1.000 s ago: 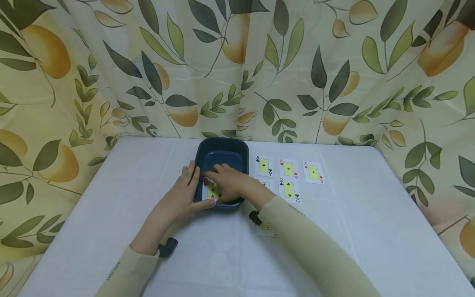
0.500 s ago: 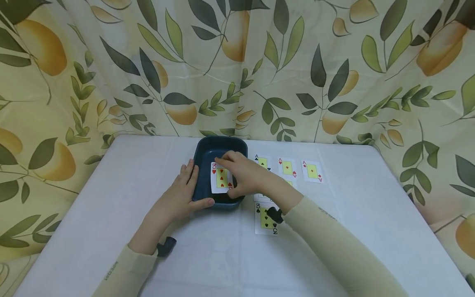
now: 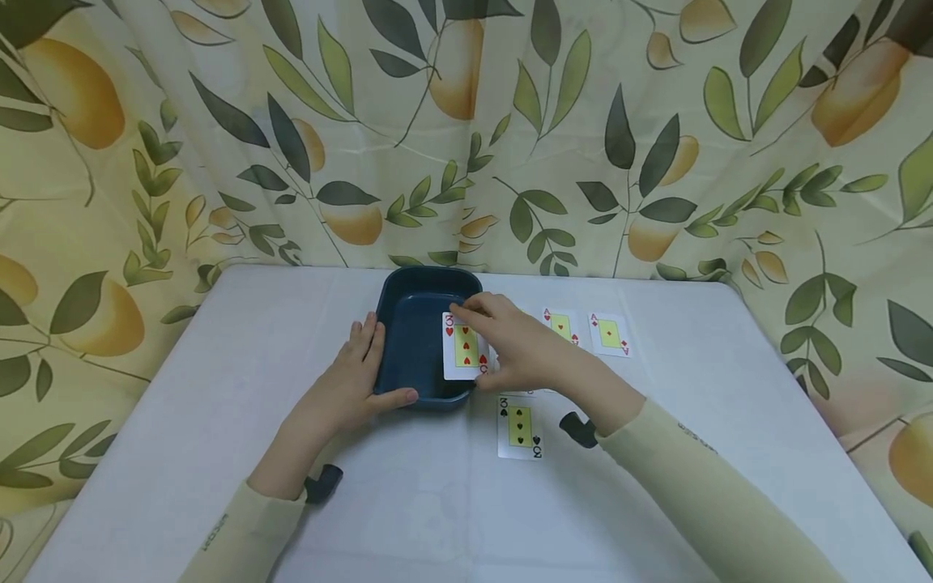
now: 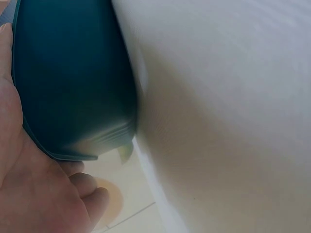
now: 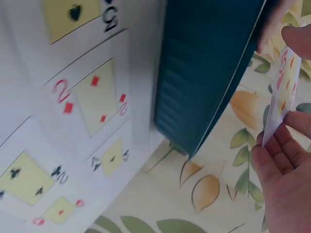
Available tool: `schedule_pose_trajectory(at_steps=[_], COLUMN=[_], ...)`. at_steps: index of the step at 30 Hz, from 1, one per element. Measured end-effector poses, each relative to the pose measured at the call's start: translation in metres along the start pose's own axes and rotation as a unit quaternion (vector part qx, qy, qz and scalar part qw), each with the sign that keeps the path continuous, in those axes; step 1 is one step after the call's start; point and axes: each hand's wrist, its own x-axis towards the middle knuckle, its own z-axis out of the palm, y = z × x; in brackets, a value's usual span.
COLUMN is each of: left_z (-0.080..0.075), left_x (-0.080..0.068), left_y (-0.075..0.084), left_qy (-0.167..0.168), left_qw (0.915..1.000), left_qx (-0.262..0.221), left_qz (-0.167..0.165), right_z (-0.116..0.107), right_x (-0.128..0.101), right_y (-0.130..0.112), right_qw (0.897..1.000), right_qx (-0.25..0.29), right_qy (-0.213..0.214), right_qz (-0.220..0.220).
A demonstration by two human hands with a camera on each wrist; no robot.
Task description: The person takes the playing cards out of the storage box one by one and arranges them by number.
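My right hand [image 3: 528, 344] pinches a three of hearts playing card [image 3: 459, 350] by its edges, thumb at the near end and fingertips at the far end. The card is face up over the right side of the dark blue tray [image 3: 408, 324]. In the right wrist view the card [image 5: 283, 90] appears nearly edge-on between thumb and fingers. My left hand [image 3: 346, 376] rests against the tray's left wall, fingers straight along the rim and thumb over the front corner. Seen from the left wrist, the palm lies beside the tray wall [image 4: 73, 73].
Right of the tray, cards lie face up in rows: an ace of hearts [image 3: 560, 322], an ace of diamonds [image 3: 609, 335] and a three of spades [image 3: 521, 433]. The right wrist view shows a two of diamonds [image 5: 97, 109] and a two of clubs [image 5: 29, 177]. A leaf-patterned curtain [image 3: 466, 162] hangs behind.
My right hand has lifted the three of hearts from inside the tray and carried it rightward to the tray's right rim. My left hand has stayed at the tray's left side.
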Motion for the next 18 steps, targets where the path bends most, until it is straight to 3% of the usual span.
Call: schedule_pose_trajectory(at_steps=[18], left_z=[0.002], left_x=[0.000], left_y=[-0.003], left_qy=[0.002], left_qw=[0.9999], left_qx=[0.006], left_qz=[0.010], right_z=[-0.001], right_x=[-0.033], right_y=[0.017], right_qw=[0.998], right_qx=[0.004], right_qy=[-0.014], right_qz=[0.055])
